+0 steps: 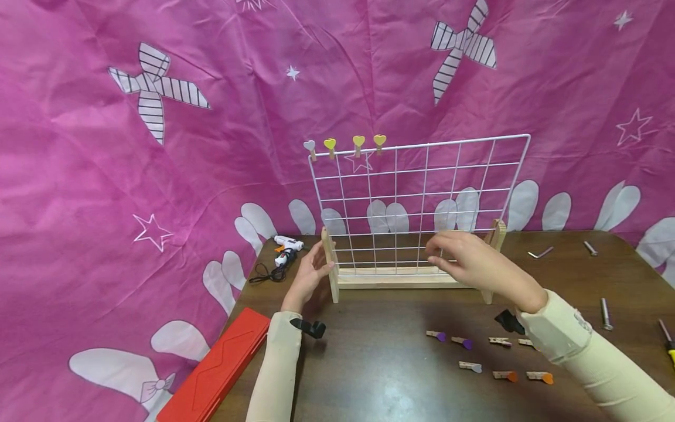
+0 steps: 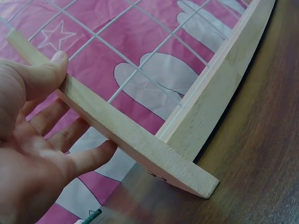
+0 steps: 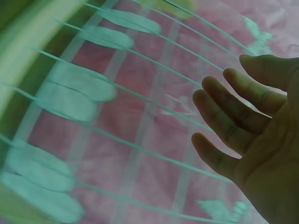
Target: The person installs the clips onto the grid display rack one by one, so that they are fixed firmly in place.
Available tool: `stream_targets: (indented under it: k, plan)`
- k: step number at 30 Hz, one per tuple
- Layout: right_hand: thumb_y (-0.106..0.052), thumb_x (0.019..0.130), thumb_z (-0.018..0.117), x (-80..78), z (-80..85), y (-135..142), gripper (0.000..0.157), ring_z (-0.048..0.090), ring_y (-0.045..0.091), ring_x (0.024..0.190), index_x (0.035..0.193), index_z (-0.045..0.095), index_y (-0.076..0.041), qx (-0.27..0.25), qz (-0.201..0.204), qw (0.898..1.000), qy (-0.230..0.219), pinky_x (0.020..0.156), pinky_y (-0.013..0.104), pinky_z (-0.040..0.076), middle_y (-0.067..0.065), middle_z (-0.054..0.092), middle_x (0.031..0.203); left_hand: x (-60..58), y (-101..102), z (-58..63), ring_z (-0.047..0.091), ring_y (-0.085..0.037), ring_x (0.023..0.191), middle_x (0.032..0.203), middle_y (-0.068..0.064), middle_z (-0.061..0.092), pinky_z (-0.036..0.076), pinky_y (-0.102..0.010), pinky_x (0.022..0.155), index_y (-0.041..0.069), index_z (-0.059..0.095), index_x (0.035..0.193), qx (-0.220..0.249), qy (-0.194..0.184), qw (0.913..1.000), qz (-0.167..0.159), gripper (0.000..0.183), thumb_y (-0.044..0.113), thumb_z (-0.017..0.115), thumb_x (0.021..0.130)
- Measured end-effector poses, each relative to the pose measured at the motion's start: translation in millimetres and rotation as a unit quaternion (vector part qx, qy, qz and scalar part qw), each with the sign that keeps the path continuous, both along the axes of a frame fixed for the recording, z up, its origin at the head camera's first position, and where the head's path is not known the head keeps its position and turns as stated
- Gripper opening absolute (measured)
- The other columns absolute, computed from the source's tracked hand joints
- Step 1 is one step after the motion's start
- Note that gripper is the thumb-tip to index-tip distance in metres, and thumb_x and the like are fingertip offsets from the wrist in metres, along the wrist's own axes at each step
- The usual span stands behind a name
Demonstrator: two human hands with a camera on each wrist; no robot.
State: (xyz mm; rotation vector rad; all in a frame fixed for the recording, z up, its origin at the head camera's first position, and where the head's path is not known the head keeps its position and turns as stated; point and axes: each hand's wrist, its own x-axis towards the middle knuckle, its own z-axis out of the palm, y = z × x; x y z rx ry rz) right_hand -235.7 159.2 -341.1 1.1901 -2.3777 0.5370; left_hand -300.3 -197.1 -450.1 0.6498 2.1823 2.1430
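Note:
A white wire grid point(image 1: 426, 170) stands upright in a wooden stand whose base bar point(image 1: 401, 282) runs along the bottom. My left hand point(image 1: 308, 274) holds the stand's left side post point(image 1: 330, 266); the left wrist view shows the thumb point(image 2: 44, 77) on one face of the post and fingers on the other. In front of the grid's lower right is my right hand point(image 1: 464, 258), fingers loosely bent with nothing between them. Heart-topped clothespins sit along the grid's top wire at the left: a white one point(image 1: 310, 147) and several yellow ones point(image 1: 359, 143).
More clothespins lie on the brown table at front right, among them purple point(image 1: 462, 343), white point(image 1: 470, 367) and orange point(image 1: 540, 377). A red box point(image 1: 216, 369) is at left, a glue gun point(image 1: 287, 243) behind it. Bolts point(image 1: 606, 314), a hex key point(image 1: 541, 253) and a screwdriver point(image 1: 668, 340) lie at right.

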Motion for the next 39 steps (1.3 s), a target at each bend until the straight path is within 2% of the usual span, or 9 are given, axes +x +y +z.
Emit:
stream_targets:
  k: [8,12,16,20,22,25,29,35,39]
  plan:
    - [-0.010,0.080,0.069,14.5,-72.8,12.5,0.011,0.051,-0.001,0.069,0.085,0.063,-0.018,0.038,-0.004,0.996,-0.077,0.059,0.024,0.046,-0.014,0.057,0.080,-1.4,-0.6,-2.0,0.031,-0.036,0.132,0.141,-0.018,0.039,0.031,-0.048,0.102,0.003,0.031,0.141,-0.002,-0.002,1.0000,0.004,0.061,-0.013,0.051,0.086]
    - [-0.014,0.081,0.069,21.2,-94.8,14.9,0.007,0.050,-0.002,0.067,0.084,0.063,-0.016,0.085,-0.002,0.987,-0.138,0.055,0.022,0.045,-0.014,0.057,0.078,-1.9,-1.6,-2.0,0.032,-0.034,0.131,0.141,-0.018,0.040,0.032,-0.047,0.103,0.002,0.031,0.141,0.001,-0.002,1.0000,0.008,0.061,-0.013,0.051,0.086]
    - [-0.014,0.080,0.070,25.6,-105.5,11.7,0.013,0.043,-0.002,0.057,0.075,0.057,-0.018,0.131,0.000,0.975,-0.181,0.048,0.020,0.038,-0.015,0.050,0.070,-7.9,-3.9,-11.5,0.036,-0.031,0.129,0.140,-0.018,0.040,0.032,-0.047,0.103,0.005,0.033,0.141,0.005,0.006,0.9998,0.016,0.060,-0.011,0.053,0.086]
    - [-0.018,0.076,0.073,29.2,-112.5,6.0,0.024,0.034,0.000,0.052,0.068,0.051,-0.019,0.159,-0.006,0.973,-0.167,0.046,0.022,0.032,-0.014,0.043,0.064,-14.8,-5.2,-23.7,0.038,-0.029,0.128,0.140,-0.020,0.040,0.032,-0.047,0.103,0.008,0.036,0.140,0.004,0.017,0.9995,0.027,0.060,-0.008,0.056,0.085]
    - [-0.020,0.074,0.076,30.8,-115.0,3.3,0.025,0.033,0.001,0.052,0.067,0.052,-0.019,0.169,-0.012,0.974,-0.150,0.049,0.026,0.033,-0.014,0.044,0.063,-14.3,-4.4,-23.3,0.038,-0.031,0.128,0.140,-0.021,0.039,0.031,-0.048,0.103,0.007,0.035,0.140,0.002,0.016,0.9995,0.026,0.060,-0.009,0.056,0.085]
    - [-0.019,0.071,0.077,33.5,-119.0,1.3,0.026,0.032,0.003,0.054,0.067,0.052,-0.018,0.183,-0.025,0.973,-0.141,0.054,0.030,0.034,-0.014,0.043,0.062,-13.2,-2.9,-22.5,0.038,-0.030,0.128,0.139,-0.015,0.043,0.031,-0.047,0.104,0.008,0.036,0.140,0.001,0.007,0.9997,0.024,0.060,-0.009,0.056,0.086]
    - [-0.017,0.072,0.077,37.8,-125.5,1.6,0.026,0.032,0.005,0.055,0.067,0.052,-0.018,0.196,-0.032,0.969,-0.145,0.055,0.029,0.032,-0.015,0.041,0.063,-9.4,-2.2,-19.8,0.036,-0.028,0.129,0.140,-0.012,0.042,0.030,-0.047,0.104,0.008,0.035,0.141,-0.004,-0.010,0.9998,0.014,0.060,-0.008,0.056,0.086]
    - [-0.015,0.072,0.077,37.8,-131.5,0.3,0.023,0.041,0.005,0.057,0.068,0.054,-0.016,0.199,-0.027,0.974,-0.100,0.055,0.030,0.036,-0.011,0.047,0.065,1.3,-0.2,-5.2,0.034,-0.034,0.130,0.141,-0.019,0.039,0.031,-0.048,0.103,0.001,0.031,0.141,-0.014,-0.002,0.9999,0.007,0.060,-0.011,0.053,0.087]
    - [-0.013,0.070,0.078,35.0,-130.9,-0.9,0.025,0.043,0.006,0.057,0.067,0.054,-0.016,0.196,-0.028,0.977,-0.083,0.055,0.032,0.038,-0.011,0.047,0.064,2.8,-0.5,-0.5,0.035,-0.035,0.129,0.140,-0.019,0.040,0.032,-0.048,0.103,0.000,0.031,0.140,-0.013,0.008,0.9998,0.011,0.060,-0.011,0.053,0.086]
